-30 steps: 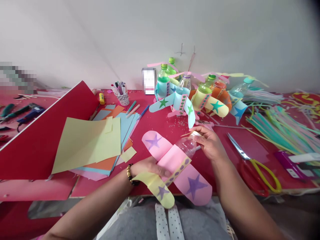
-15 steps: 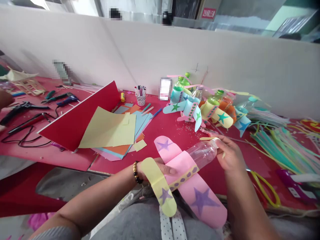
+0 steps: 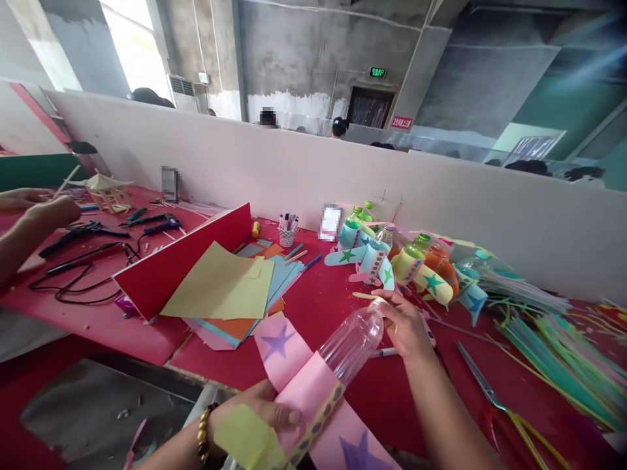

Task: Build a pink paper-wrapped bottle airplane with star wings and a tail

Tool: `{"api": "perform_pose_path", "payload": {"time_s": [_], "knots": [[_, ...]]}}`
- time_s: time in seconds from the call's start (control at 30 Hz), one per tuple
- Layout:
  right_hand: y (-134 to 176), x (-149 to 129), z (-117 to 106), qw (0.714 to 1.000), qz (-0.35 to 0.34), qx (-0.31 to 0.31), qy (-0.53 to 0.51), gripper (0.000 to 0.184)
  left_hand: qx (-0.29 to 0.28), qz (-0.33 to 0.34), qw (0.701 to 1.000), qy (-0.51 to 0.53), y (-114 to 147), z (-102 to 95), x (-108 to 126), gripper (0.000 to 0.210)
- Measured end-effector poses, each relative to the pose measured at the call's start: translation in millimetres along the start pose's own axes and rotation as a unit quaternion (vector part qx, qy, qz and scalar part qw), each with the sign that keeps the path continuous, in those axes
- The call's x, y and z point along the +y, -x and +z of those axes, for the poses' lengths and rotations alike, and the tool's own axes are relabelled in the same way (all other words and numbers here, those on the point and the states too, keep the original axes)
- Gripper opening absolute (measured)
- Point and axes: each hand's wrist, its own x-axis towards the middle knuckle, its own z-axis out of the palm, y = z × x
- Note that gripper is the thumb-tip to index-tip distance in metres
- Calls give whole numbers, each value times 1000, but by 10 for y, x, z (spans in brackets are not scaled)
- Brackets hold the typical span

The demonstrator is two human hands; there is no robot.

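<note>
A clear plastic bottle [image 3: 350, 339] made up as a toy plane lies tilted between my hands, its neck pointing up and right. Pink paper wraps its body, with a yellow strip of purple dots, pink wings [image 3: 280, 349] bearing purple stars, and a yellow tail piece [image 3: 252, 437]. My left hand [image 3: 264, 408] is closed around the paper-wrapped rear, thumb on top. At the neck, the fingers of my right hand [image 3: 404, 323] pinch the bottle's white end, where a narrow yellow paper strip [image 3: 365, 296] sticks out to the left.
Finished bottle planes [image 3: 379, 258] stand at the back right. Scissors [image 3: 494, 395] and paper strips [image 3: 553, 352] lie on the right. Coloured paper sheets [image 3: 220, 287], a red divider [image 3: 196, 254] and a pen cup [image 3: 287, 232] are left of centre. Another person's hands [image 3: 44, 212] work at far left.
My view has tilted up, showing more of the room. The bottle plane and both hands have shifted left and lower in view, and the bottle points more steeply upward. Both hands keep their hold.
</note>
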Motion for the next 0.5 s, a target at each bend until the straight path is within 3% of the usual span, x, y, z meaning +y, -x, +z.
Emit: {"api": "perform_pose_path", "payload": {"time_s": [0.1, 0.23, 0.5], "knots": [[-26, 66, 46, 1000, -1, -18, -5, 36, 31, -10, 998, 49, 99, 10, -102, 63], [12, 190, 21, 1000, -1, -27, -13, 33, 62, 18, 998, 18, 145, 59, -183, 59], [-38, 213, -255, 998, -37, 23, -49, 27, 170, -50, 978, -112, 157, 61, -279, 23]]}}
